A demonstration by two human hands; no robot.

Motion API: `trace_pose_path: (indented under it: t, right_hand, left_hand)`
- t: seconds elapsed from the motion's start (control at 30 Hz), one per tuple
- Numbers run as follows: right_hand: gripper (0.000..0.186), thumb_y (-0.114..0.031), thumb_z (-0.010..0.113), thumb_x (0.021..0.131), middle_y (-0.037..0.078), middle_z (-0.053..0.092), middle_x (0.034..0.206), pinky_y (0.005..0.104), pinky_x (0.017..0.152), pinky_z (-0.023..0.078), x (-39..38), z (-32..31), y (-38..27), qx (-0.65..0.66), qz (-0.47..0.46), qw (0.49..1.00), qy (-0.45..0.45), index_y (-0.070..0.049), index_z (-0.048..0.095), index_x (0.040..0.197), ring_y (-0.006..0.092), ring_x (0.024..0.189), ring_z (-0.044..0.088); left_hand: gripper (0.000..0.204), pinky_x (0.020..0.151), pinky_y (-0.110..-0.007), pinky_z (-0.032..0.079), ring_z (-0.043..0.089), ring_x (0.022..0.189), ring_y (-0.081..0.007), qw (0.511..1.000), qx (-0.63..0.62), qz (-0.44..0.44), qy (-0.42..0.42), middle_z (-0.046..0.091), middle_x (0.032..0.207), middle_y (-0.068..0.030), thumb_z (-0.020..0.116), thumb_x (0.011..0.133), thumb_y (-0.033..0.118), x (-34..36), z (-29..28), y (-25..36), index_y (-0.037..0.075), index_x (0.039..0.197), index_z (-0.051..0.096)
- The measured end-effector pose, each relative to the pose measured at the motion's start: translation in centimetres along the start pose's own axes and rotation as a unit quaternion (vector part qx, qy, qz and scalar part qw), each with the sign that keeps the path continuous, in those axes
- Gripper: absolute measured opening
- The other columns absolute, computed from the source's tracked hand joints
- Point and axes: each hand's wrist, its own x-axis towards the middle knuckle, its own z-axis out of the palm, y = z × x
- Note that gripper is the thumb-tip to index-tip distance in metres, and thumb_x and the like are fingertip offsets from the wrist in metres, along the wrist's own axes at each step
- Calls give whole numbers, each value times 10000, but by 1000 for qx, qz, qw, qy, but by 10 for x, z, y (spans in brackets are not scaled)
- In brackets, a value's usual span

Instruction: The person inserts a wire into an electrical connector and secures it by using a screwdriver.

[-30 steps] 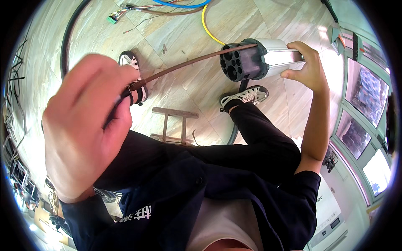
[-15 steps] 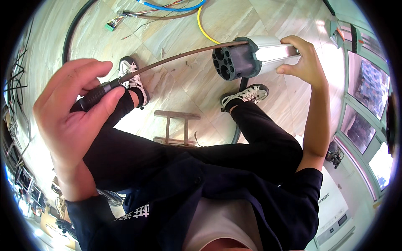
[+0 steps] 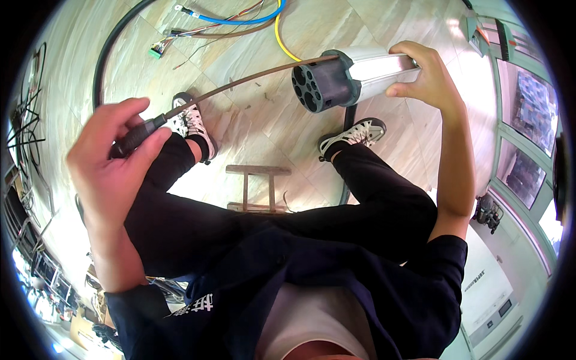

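Note:
My left hand (image 3: 111,156) curls around the black handle of a long screwdriver (image 3: 243,80) with a thin brown shaft. The shaft runs right and slightly up, and its tip meets the dark collar of a charging plug (image 3: 317,81). This plug has a silver-grey body and a black front face with several round holes, turned left toward me. My right hand (image 3: 429,78) grips the back end of the plug, thumb below and fingers above. A black cable shows beneath the plug. Whether the tip sits in a screw is too small to tell.
Blue, yellow and brown wires (image 3: 240,21) with a green connector (image 3: 156,51) lie on the tiled floor ahead. A thick black cable (image 3: 103,63) curves at the left. Between my legs stands a low wooden stool (image 3: 258,170). A white cabinet (image 3: 489,288) is at the right.
My left hand with the screwdriver has shifted a little right. The plug and my right hand have shifted slightly left. The shaft's tip remains at the plug's collar.

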Motion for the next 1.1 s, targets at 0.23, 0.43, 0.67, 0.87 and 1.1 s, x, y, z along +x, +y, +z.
trace_pose_path:
  t: [0.23,0.43,0.67,0.87,1.1]
  right_hand:
    - [638,-460,883,579,122,628,810,373,720,488,2,3,1,19,8,999,35,-13,639,963,268,769,611]
    - [624,-468,879,578,132,643,813,383,696,486,-2,6,-2,16,5,998,54,-20,661,953,285,757,620]
    - [641,-542,858,580,136,625,750,387,654,471,-1,12,-4,-12,-7,998,66,-16,642,877,297,710,605]
    - [663,-541,871,577,121,575,714,374,639,460,15,21,-15,-24,51,998,17,-2,602,853,277,684,568]
    - [685,-601,841,589,115,569,695,382,619,449,7,20,-6,10,7,997,79,-7,593,825,274,667,572]
  left_hand:
    - [198,493,-348,422,541,552,-269,980,150,108,-73,551,673,-92,758,829,142,3,0,1,24,955,660]
    - [167,514,-346,425,518,540,-278,990,55,18,-127,555,657,-116,702,895,149,14,-10,19,-7,906,644]
    - [216,530,-348,412,503,508,-263,962,-13,-112,-248,570,622,-116,584,972,172,21,-18,10,-18,878,624]
    - [285,574,-479,481,632,647,-371,910,376,30,-174,611,645,-160,533,995,280,23,4,-11,40,848,488]
    - [328,512,-458,502,618,556,-359,908,378,88,-157,592,590,-128,545,984,345,21,12,-17,68,814,505]
